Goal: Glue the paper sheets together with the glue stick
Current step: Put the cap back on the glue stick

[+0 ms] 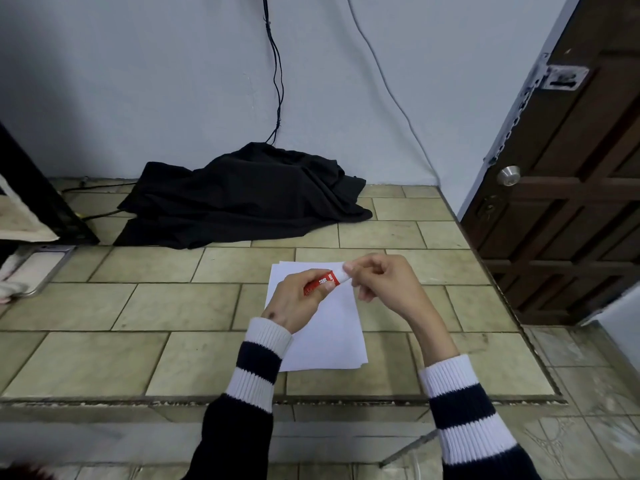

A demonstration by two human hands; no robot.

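A small stack of white paper sheets (329, 337) lies on the tiled counter (156, 306), in front of me. Above the sheets' far end, my left hand (298, 299) grips the red body of a glue stick (320, 281). The stick points up and to the right. My right hand (384, 282) pinches its white cap end between thumb and fingertips. Both hands hover above the paper, and my striped sleeves cover both wrists.
A heap of black cloth (242, 199) lies at the back against the wall, with cables running into it. A phone in a clear case (38, 268) sits at the left edge. A brown door (571, 168) stands to the right, past the counter's edge.
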